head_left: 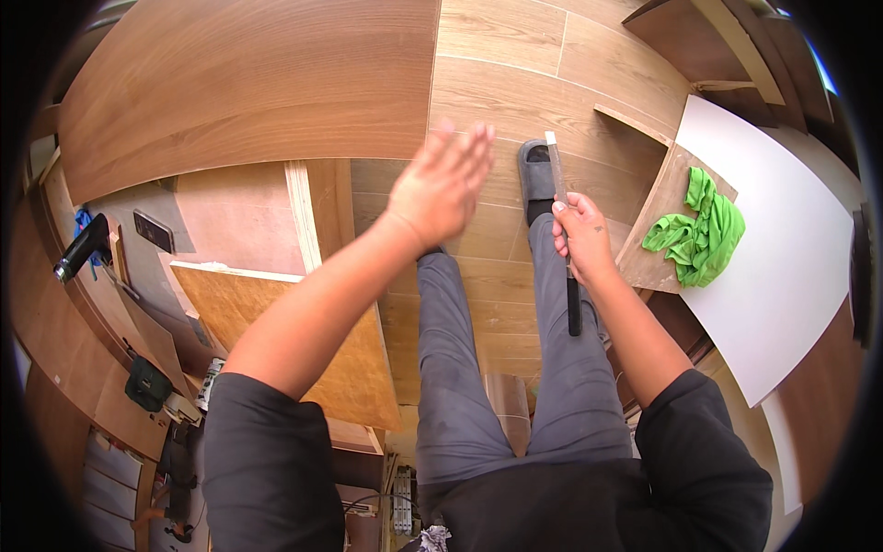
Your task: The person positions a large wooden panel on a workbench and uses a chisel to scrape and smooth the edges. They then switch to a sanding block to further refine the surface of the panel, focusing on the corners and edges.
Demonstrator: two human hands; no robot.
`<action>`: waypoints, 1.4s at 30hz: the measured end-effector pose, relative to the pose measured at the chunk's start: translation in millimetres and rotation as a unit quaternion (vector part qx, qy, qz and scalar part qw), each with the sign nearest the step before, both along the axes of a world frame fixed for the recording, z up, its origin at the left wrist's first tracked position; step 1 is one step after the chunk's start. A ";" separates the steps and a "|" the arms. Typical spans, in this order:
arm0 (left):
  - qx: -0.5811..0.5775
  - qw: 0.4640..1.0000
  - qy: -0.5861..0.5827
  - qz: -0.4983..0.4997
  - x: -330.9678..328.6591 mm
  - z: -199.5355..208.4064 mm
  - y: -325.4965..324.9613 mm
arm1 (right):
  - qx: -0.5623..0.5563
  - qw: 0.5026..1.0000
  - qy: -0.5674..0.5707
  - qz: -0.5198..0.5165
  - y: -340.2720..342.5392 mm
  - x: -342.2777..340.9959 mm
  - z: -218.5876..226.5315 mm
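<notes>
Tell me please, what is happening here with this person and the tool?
A person stands on a wooden floor, looking down. The right hand grips a long narrow tool with a dark handle and a pale blade, held upright over the right leg. The left hand is open and empty, raised in the air. A green cloth lies on a small wooden board beside a white panel.

The cloth [701, 228] at the right is bright green, lying partly on a white board [782, 248]. The trousers [515, 368] are grey, the slipper [536, 170] dark grey. The scraper [563, 230] has a black handle and a pale, perhaps metallic, blade. Large wood-grain panel [248, 83], far left: warm brown.
</notes>
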State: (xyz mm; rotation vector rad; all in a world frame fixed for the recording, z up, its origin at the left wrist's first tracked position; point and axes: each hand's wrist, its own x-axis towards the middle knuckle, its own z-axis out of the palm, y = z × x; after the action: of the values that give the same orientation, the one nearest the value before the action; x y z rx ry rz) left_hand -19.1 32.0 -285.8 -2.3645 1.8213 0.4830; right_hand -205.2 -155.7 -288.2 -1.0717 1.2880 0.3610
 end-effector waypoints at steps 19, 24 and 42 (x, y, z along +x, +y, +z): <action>-0.153 0.963 -0.038 0.217 116.2 -3.3 -22.7 | 0.225 0.965 0.125 -0.039 102.7 -112.0 -25.6; -0.074 0.958 -0.095 0.260 178.0 13.0 -93.5 | 0.215 0.963 0.155 -0.042 101.3 -122.6 -36.0; 0.078 0.950 0.266 -0.144 1.3 23.1 30.3 | 0.177 0.974 0.142 0.016 96.2 -106.9 -32.9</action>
State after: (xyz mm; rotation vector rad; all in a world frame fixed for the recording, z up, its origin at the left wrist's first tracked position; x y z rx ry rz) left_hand -17.7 62.2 -262.7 -1.9358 2.1866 1.2646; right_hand -312.1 -59.5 -321.0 -0.7548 1.3929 0.7618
